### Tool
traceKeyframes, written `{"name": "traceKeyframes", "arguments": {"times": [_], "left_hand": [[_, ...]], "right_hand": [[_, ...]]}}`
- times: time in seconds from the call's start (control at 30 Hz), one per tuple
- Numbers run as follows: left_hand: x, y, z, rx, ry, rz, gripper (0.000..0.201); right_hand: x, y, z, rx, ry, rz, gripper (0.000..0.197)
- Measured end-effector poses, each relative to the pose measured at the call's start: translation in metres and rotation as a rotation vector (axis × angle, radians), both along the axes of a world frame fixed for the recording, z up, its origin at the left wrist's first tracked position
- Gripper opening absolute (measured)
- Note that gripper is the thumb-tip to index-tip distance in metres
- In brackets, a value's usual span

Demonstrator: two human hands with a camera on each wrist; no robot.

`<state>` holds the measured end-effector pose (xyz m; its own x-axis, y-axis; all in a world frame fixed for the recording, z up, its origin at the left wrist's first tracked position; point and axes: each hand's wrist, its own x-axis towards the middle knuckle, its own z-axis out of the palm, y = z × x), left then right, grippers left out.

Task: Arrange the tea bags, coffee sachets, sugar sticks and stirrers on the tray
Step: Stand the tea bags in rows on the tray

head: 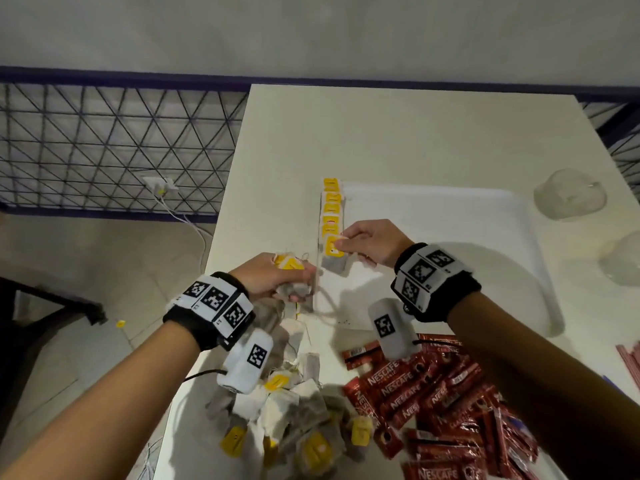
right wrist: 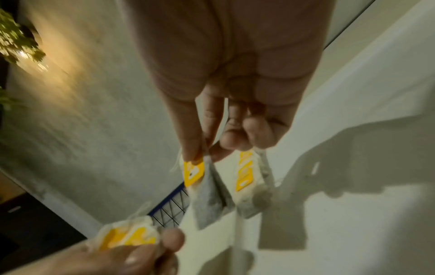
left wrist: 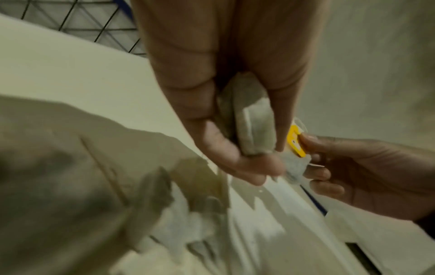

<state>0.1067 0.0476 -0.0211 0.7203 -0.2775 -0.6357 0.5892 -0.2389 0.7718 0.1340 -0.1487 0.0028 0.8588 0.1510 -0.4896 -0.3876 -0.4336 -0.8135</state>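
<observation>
A white tray (head: 467, 216) lies on the white table, with a row of yellow-tagged tea bags (head: 330, 209) along its left edge. My right hand (head: 367, 244) pinches one tea bag (head: 334, 252) by its yellow tag (right wrist: 193, 172) just above the near end of that row (right wrist: 244, 173). My left hand (head: 273, 275) grips a small bunch of tea bags (left wrist: 254, 126) beside the tray's left rim, their yellow tags (right wrist: 128, 238) showing above the fingers. A heap of loose tea bags (head: 294, 417) lies near me. Red coffee sachets (head: 433, 403) lie to its right.
Pink sticks (head: 628, 358) lie at the right edge of the table. Two clear plastic cups (head: 569, 199) sit tipped beyond the tray's right side. The table's left edge (head: 225, 202) drops to the floor, where a black wire fence (head: 114, 147) stands.
</observation>
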Motion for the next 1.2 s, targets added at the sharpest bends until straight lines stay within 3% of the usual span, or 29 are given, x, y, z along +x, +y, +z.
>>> {"name": "traceKeyframes", "arguments": {"times": [0.1, 0.37, 0.53, 0.7, 0.93, 1.2], "left_hand": [[0.006, 0.008, -0.002, 0.097, -0.059, -0.079, 0.014], [0.027, 0.005, -0.009, 0.06, -0.336, -0.052, 0.022], [0.035, -0.007, -0.012, 0.008, -0.274, -0.094, 0.011], [0.035, -0.01, -0.008, 0.069, -0.15, -0.06, 0.024], [0.033, -0.012, -0.003, 0.042, -0.14, 0.038, 0.025], [0.025, -0.021, -0.001, 0.213, 0.007, -0.211, 0.024]], "right_hand": [[0.005, 0.001, -0.011, -0.069, 0.058, 0.063, 0.017], [0.02, 0.007, -0.016, -0.151, 0.083, 0.265, 0.027], [0.024, 0.006, -0.013, -0.161, 0.054, 0.371, 0.022], [0.025, -0.002, -0.015, -0.095, 0.064, 0.357, 0.017], [0.022, -0.001, -0.012, -0.046, 0.064, 0.405, 0.018], [0.019, -0.002, -0.022, -0.027, -0.006, 0.214, 0.009]]}}
